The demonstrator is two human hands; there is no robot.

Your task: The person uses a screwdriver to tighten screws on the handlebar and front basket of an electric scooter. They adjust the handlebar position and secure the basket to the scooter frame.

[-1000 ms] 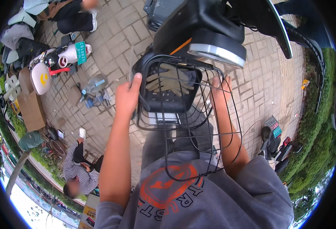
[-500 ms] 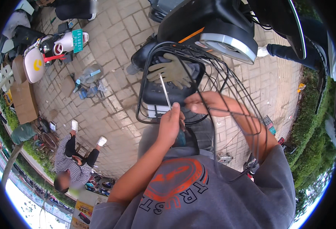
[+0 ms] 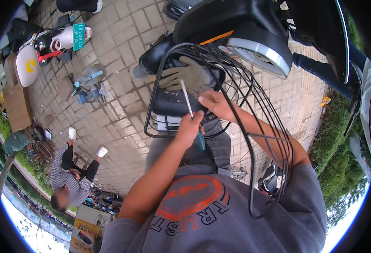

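Note:
My left hand (image 3: 189, 129) is closed around a screwdriver (image 3: 199, 142) with a teal handle. Its long metal shaft points up and away, the tip over a grey-beige work glove (image 3: 188, 76). The glove lies spread on a black perforated tray-like part (image 3: 172, 103). Just right of the shaft, my right hand (image 3: 217, 104) hovers with the thumb apart from partly bent fingers; it appears to hold nothing. A black wire frame (image 3: 253, 154) loops around the tray and back toward my chest, and my right forearm passes behind its bars.
A black scooter (image 3: 219, 25) with a silver-rimmed round part stands ahead. At left are a white scooter (image 3: 27, 65), a cardboard box (image 3: 17, 107), a plastic jug (image 3: 91, 75) and a seated person (image 3: 69, 179). Another person's dark-trousered leg (image 3: 320, 74) shows at right. Hedges (image 3: 333, 139) border the brick paving.
My left hand has lowered slightly with the screwdriver, showing more of the handle. My right hand has moved up toward the glove, its fingers more bent. The view has shifted a little.

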